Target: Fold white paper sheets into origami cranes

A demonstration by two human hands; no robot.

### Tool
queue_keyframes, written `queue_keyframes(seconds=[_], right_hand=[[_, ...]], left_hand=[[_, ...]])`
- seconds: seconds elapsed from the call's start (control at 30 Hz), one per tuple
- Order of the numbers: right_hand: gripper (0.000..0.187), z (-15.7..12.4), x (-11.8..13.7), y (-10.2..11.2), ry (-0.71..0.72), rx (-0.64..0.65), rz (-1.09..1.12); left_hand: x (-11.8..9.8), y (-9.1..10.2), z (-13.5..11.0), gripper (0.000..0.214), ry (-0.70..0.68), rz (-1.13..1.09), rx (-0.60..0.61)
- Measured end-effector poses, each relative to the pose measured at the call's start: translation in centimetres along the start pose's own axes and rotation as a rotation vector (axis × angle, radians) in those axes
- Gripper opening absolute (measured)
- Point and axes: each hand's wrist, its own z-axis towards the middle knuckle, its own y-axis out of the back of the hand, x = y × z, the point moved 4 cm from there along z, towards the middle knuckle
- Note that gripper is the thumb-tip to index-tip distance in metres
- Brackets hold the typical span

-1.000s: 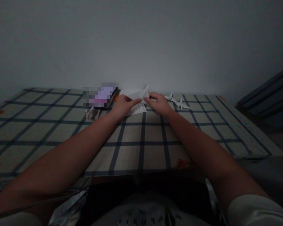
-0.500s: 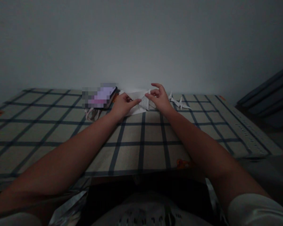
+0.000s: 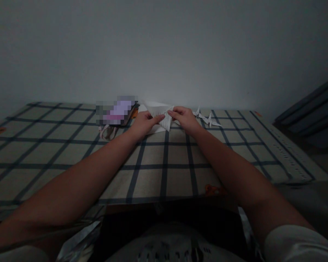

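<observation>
Between my two hands is a folded piece of white paper (image 3: 166, 123) with printed lines on it, its lower corner pointing toward me. My left hand (image 3: 146, 123) pinches its left side between thumb and fingers. On the other side, my right hand (image 3: 184, 118) grips the upper right edge, with its fingers curled in. Flatter white paper sheets (image 3: 155, 105) lie beneath and behind the folded piece. Just right of my right hand stand small folded paper cranes (image 3: 210, 120).
A phone (image 3: 118, 111) with a blurred-out screen leans at the left, and a pale looped strap (image 3: 108, 131) lies below it. The checked tablecloth (image 3: 177, 178) covers the table, which meets a grey wall (image 3: 164, 51). Dark ridged panels (image 3: 314, 112) stand at the right.
The fingers of my right hand, raised before, have come down and closed on the paper. The folded piece has turned a little, so its corner now points down toward me.
</observation>
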Motion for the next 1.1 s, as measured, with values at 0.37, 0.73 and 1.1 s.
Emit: queue_keyframes(seconds=[0.37,0.73,1.1], right_hand=[[0.041,-0.44,1.05,-0.1,-0.001,-0.013,-0.083],[0.037,-0.39,0.93,0.03,-0.004,-0.023,-0.051],[0.036,-0.01,0.62,0.53,-0.008,-0.07,-0.052]], left_hand=[[-0.21,-0.17,-0.25,0.042,0.084,-0.049,-0.024],[-0.16,-0.22,-0.2,0.043,0.063,-0.155,-0.039],[-0.23,-0.16,-0.02,0.044,0.068,-0.229,-0.06]])
